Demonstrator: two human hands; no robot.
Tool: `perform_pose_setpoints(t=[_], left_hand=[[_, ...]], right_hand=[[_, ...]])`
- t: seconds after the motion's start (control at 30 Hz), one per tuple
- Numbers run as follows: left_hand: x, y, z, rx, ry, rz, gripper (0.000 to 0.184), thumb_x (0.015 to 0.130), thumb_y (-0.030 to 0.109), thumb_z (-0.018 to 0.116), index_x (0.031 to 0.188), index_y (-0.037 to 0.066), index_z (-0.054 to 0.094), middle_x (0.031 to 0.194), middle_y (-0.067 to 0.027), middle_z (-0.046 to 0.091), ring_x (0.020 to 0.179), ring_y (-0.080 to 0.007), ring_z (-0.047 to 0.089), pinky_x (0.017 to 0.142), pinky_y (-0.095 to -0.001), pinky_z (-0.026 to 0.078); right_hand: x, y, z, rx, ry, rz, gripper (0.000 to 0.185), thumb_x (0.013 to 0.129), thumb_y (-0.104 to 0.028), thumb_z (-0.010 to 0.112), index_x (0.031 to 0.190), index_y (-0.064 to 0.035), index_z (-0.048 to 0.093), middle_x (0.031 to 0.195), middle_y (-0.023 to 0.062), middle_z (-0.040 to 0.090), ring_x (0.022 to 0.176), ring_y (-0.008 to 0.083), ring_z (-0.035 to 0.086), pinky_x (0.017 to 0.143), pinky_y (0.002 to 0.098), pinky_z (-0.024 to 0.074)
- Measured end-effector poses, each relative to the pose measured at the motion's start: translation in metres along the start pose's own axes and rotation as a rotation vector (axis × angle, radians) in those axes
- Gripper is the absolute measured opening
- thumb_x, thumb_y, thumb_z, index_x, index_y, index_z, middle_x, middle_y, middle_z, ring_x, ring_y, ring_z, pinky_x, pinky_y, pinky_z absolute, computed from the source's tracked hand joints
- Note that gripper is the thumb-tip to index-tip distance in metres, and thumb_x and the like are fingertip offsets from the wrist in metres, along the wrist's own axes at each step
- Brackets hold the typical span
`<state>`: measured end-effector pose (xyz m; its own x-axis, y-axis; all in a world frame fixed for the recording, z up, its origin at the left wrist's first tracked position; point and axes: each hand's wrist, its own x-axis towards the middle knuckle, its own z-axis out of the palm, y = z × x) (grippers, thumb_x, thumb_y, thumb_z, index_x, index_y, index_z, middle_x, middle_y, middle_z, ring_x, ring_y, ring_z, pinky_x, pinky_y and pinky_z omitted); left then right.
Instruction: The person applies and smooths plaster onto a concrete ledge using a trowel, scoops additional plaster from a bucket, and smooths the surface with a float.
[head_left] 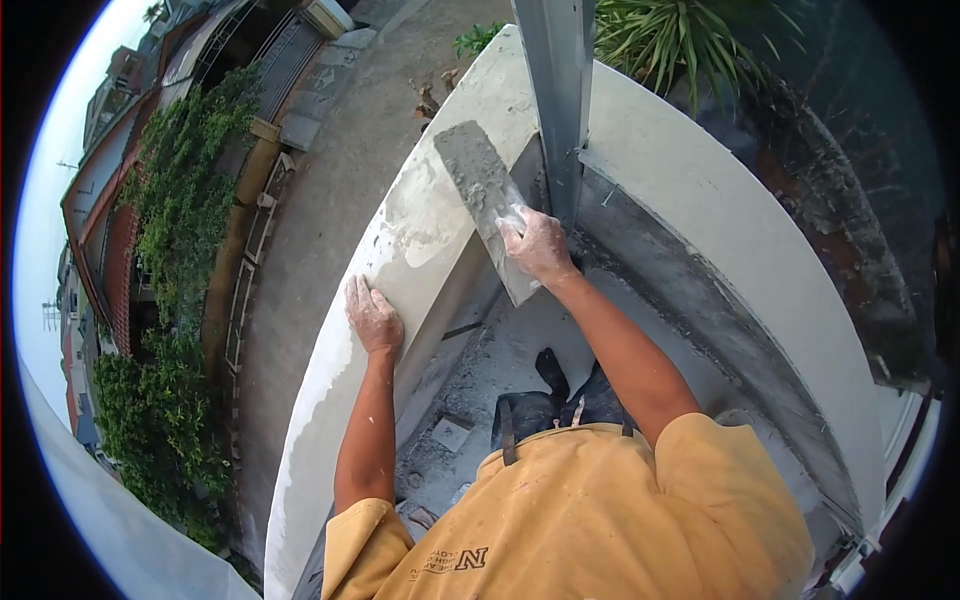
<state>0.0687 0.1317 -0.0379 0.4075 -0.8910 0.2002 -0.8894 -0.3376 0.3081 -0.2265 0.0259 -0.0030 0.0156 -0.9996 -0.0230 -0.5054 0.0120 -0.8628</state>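
My right hand (pixel 538 245) is closed around a plastering trowel (pixel 478 185). Wet grey plaster lies in a lumpy layer over the trowel's far end, and white smears coat my fingers. The blade slants across the inner edge of the pale ledge (pixel 330 390). On that ledge, a damp patch of plaster (pixel 415 215) shows left of the trowel. My left hand (pixel 375 315), dusted white, rests on the ledge top with its fingers stretched out. Part of the trowel's handle is hidden by my right hand.
A grey metal post (pixel 562 100) rises from the ledge corner. To the right curves another wall top (pixel 720 200). Below me is a dusty floor (pixel 480 400) with a small square piece (pixel 452 432) on it. Beyond the ledge, a drop leads to the street (pixel 330 170).
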Motion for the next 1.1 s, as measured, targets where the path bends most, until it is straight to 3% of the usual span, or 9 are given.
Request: perform_pose_setpoints(t=[0.07,0.47,0.6,0.67,0.73,0.83,0.93,1.03,1.1], left_hand=[[-0.001,-0.001,0.001,0.002,-0.005,0.005,0.046,0.094,0.019,0.042,0.134,-0.005,0.047,0.143,-0.0237,0.041,0.137,-0.0359,0.033,0.114,-0.0435,0.021],[0.001,0.0,0.0,0.001,-0.02,0.045,0.047,0.094,0.018,0.042,0.134,-0.006,0.046,0.144,-0.0253,0.04,0.136,-0.0371,0.033,0.114,-0.0447,0.02],[0.0,0.0,-0.001,-0.009,-0.032,0.068,0.047,0.094,0.018,0.042,0.135,-0.006,0.045,0.144,-0.0258,0.04,0.136,-0.0378,0.033,0.113,-0.0464,0.02],[0.0,-0.002,-0.001,-0.015,-0.039,0.088,0.047,0.094,0.018,0.042,0.135,-0.006,0.045,0.143,-0.0257,0.04,0.136,-0.038,0.033,0.113,-0.0468,0.02],[0.0,-0.005,-0.001,-0.027,-0.043,0.107,0.047,0.094,0.017,0.042,0.135,-0.005,0.045,0.143,-0.0254,0.04,0.136,-0.038,0.033,0.113,-0.0467,0.02],[0.0,-0.013,0.003,-0.032,-0.021,0.188,0.046,0.094,0.016,0.042,0.135,-0.005,0.046,0.143,-0.0248,0.041,0.135,-0.0378,0.034,0.113,-0.047,0.02],[-0.002,-0.009,0.002,-0.037,-0.033,0.143,0.046,0.094,0.015,0.042,0.135,-0.004,0.046,0.143,-0.0244,0.041,0.135,-0.0377,0.034,0.113,-0.0478,0.02],[-0.001,-0.01,0.002,-0.038,-0.034,0.143,0.046,0.094,0.016,0.042,0.136,-0.004,0.045,0.144,-0.024,0.04,0.136,-0.0371,0.033,0.113,-0.0486,0.019],[-0.001,-0.008,0.001,-0.039,-0.049,0.124,0.047,0.094,0.017,0.041,0.136,-0.004,0.045,0.145,-0.0232,0.039,0.137,-0.0364,0.031,0.113,-0.049,0.018]], right_hand=[[0.023,0.036,0.0,-0.003,0.168,0.013,0.051,0.085,-0.035,0.065,0.109,0.0099,0.063,0.102,0.0294,0.065,0.098,0.0427,0.063,0.088,0.043,0.0503],[0.087,0.066,0.03,0.184,0.357,-0.075,0.051,0.085,-0.036,0.067,0.114,0.0058,0.063,0.107,0.0249,0.066,0.102,0.0355,0.065,0.09,0.0373,0.0503],[0.011,0.05,0.07,0.261,0.299,-0.093,0.043,0.084,-0.025,0.07,0.112,0.0068,0.064,0.109,0.0254,0.066,0.104,0.0351,0.065,0.088,0.0347,0.0512],[-0.053,0.035,0.103,0.277,0.282,-0.101,0.04,0.083,-0.021,0.07,0.112,0.0065,0.064,0.105,0.0243,0.067,0.098,0.0368,0.066,0.085,0.0357,0.0521],[-0.114,0.036,0.138,0.263,0.34,-0.301,0.038,0.083,-0.024,0.069,0.11,0.0022,0.065,0.095,0.0231,0.066,0.084,0.0388,0.066,0.074,0.0401,0.054],[-0.159,0.017,0.109,0.106,0.064,-0.197,0.039,0.082,-0.025,0.068,0.111,-0.0001,0.065,0.095,0.0223,0.066,0.083,0.0389,0.066,0.073,0.042,0.054],[-0.106,0.013,0.073,-0.098,0.254,-0.103,0.036,0.082,-0.028,0.067,0.106,-0.0015,0.066,0.096,0.0232,0.066,0.085,0.039,0.065,0.074,0.0446,0.0537],[-0.013,0.018,0.021,-0.362,0.21,-0.07,0.03,0.082,-0.029,0.064,0.092,-0.0013,0.067,0.092,0.0248,0.067,0.087,0.0421,0.065,0.078,0.0479,0.0528],[0.041,-0.001,-0.001,-0.504,0.177,-0.045,0.022,0.08,-0.02,0.061,0.088,-0.0012,0.069,0.089,0.0239,0.068,0.088,0.0416,0.066,0.08,0.047,0.0534]])
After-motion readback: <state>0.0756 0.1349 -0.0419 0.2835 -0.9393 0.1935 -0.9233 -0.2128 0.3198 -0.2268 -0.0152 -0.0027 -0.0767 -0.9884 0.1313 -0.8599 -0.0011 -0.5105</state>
